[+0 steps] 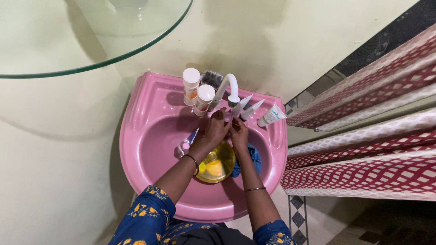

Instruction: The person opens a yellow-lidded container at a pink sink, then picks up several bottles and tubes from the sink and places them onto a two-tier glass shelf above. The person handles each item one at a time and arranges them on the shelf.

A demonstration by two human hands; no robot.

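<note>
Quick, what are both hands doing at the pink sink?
Left hand: fingers curled around a small pink cap under the white tap.
Right hand: touching the same cap; grip cannot be told.

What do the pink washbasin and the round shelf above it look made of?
The pink washbasin looks like glazed ceramic: a smooth surface with soft glossy highlights along its rim. The round shelf is probably clear glass: the wall shows through it and its edge looks greenish.
</note>
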